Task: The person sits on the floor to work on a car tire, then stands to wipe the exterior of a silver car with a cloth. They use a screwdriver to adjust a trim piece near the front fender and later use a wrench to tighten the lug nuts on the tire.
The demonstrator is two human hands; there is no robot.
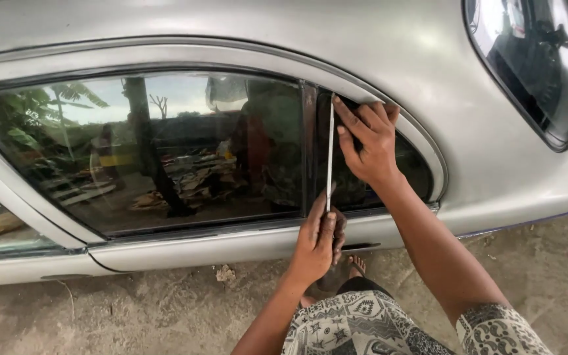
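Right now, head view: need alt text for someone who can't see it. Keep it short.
A person's two bare hands hold a thin metal strip upright against the small rear quarter window of a silver car door: the left hand grips its lower end, the right hand steadies its top. The larger door window reflects trees and clutter.

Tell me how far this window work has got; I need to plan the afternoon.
Early to midway, I'd judge. Done: the thin metal strip stands upright against the small rear quarter glass. In hand: the left hand holds its lower end at the sill, the right hand presses its top. Left: the glass sits in its frame, the strip not seated.
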